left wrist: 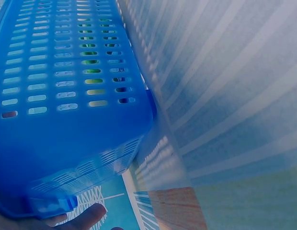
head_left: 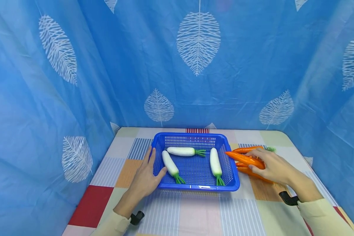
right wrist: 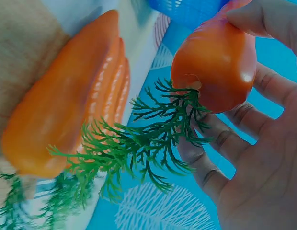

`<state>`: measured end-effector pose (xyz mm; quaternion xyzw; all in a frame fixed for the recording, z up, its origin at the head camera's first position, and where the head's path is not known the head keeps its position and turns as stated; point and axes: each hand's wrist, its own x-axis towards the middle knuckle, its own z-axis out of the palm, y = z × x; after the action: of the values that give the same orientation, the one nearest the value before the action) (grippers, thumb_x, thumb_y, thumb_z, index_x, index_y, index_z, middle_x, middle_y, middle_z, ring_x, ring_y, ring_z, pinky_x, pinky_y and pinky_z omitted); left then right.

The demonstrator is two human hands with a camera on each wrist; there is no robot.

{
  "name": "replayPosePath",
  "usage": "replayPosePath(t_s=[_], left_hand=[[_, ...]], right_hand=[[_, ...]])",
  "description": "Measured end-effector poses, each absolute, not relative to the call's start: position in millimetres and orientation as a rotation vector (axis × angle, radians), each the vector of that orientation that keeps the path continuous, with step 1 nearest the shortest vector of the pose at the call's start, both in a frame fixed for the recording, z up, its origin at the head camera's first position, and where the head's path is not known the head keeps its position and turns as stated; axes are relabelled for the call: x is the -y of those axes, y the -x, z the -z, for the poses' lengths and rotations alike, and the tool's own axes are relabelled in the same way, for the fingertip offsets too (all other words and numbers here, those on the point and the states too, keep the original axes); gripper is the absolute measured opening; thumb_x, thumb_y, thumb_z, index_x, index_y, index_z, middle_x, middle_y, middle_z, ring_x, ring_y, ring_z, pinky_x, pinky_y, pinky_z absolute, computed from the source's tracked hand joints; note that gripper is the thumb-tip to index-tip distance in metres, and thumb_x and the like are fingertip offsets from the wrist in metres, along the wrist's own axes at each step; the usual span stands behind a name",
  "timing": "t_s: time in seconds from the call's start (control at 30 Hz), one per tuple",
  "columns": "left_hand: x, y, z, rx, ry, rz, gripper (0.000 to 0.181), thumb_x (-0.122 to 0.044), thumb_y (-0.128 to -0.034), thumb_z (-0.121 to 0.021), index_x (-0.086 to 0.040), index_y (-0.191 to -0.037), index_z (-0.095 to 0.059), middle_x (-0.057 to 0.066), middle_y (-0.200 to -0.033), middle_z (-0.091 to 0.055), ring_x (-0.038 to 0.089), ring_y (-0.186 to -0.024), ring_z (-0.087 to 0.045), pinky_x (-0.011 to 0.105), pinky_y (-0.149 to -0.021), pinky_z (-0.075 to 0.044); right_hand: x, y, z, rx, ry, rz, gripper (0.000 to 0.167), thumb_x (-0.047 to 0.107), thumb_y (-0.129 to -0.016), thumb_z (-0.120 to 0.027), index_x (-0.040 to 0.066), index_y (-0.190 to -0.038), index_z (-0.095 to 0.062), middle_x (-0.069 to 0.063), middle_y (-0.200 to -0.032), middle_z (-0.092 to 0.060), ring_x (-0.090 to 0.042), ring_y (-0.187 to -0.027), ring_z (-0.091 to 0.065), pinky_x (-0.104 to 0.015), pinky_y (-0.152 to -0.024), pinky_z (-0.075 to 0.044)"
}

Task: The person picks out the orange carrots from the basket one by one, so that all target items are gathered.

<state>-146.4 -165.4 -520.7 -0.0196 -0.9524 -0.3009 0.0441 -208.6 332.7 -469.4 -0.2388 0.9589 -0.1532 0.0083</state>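
A blue slotted plastic basket (head_left: 194, 187) sits on the table, holding three white radishes with green tops: one radish (head_left: 181, 151) along the back, another radish (head_left: 170, 163) at the left and a third radish (head_left: 215, 162) at the right. My left hand (head_left: 146, 178) rests against the basket's left side with fingers straight; the left wrist view shows fingertips (left wrist: 93, 215) beside the basket wall. My right hand (head_left: 272, 165) holds an orange carrot (head_left: 245, 158) between thumb and fingers, its tip over the basket's right rim. Green leafy fronds (right wrist: 153, 139) hang from the held carrot's thick end.
Several more carrots (right wrist: 57, 105) lie side by side on the table right of the basket, partly under my right hand. A patchwork-patterned cloth (head_left: 200, 213) covers the table. Blue curtains (head_left: 129, 65) with white leaf prints enclose the back and sides.
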Motion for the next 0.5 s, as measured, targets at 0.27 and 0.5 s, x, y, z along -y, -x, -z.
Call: replayPosePath(t_s=[0.27, 0.5], left_hand=[[164.9, 145.0, 522.7, 2.92, 0.046, 0.915, 0.097, -0.047, -0.1144, -0.068, -0.007, -0.187, -0.018, 0.017, -0.199, -0.008, 0.057, -0.173, -0.039, 0.08, -0.13, -0.046], [165.1, 146.5, 521.9, 2.926, 0.052, 0.899, 0.098, -0.049, -0.114, -0.067, -0.008, -0.187, -0.018, 0.017, -0.199, -0.007, 0.056, -0.174, -0.036, 0.079, -0.132, -0.044]], right_hand=[[-355.5, 200.0, 487.6, -3.063, 0.758, 0.48, 0.042, 0.028, -0.1, -0.092, 0.01, -0.136, -0.08, -0.01, -0.125, -0.081, -0.022, -0.102, -0.07, -0.054, -0.091, -0.068], [-369.2, 191.4, 502.0, -3.067, 0.707, 0.509, 0.038, 0.025, -0.097, -0.092, 0.012, -0.13, -0.079, -0.007, -0.121, -0.078, -0.023, -0.103, -0.071, -0.055, -0.093, -0.068]])
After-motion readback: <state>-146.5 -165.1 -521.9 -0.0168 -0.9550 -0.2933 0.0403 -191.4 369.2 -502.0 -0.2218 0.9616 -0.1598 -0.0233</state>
